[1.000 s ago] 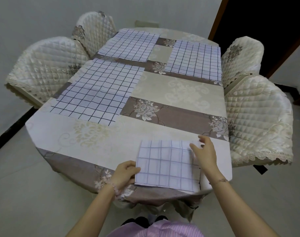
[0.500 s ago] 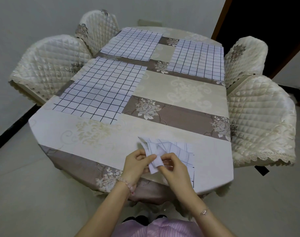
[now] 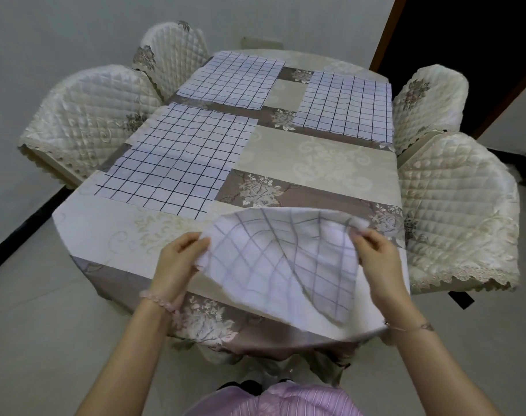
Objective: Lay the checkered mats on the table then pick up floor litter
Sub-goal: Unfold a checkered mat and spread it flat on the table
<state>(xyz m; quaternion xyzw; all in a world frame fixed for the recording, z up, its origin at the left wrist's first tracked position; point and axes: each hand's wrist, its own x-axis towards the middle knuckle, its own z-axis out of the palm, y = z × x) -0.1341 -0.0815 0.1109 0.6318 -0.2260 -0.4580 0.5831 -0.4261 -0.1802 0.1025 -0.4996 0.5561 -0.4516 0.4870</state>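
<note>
Head view, looking down the length of a table (image 3: 331,151) covered with a beige and brown flowered tablecloth (image 3: 285,187). Three checkered mats lie flat on it: one at the near left (image 3: 177,157), one at the far left (image 3: 234,79), one at the far right (image 3: 344,105). The near-right part of the table carries no flat mat.

A fourth mat (image 3: 273,265) is held in the air above that near-right part, between the two hands. It billows upward in an arch, its grid lines faint and curved, its pale underside turned toward the camera. Its lower edge hangs down over the near rim of the table beside the right forearm; whether that edge touches the tablecloth cannot be told.

The left hand (image 3: 177,259) has its grip closed on the mat's left edge, thumb and fingers pinching the cloth. The right hand (image 3: 376,250) has its grip closed on the upper right corner, fingertips pinched together over the cloth. The two hands are well apart, with the mat spanning the gap between them. Each wrist wears a bracelet.

Four quilted cream chairs stand around the table, two on the left (image 3: 87,115) and two on the right (image 3: 457,205). The floor (image 3: 45,310) is pale tile.
</note>
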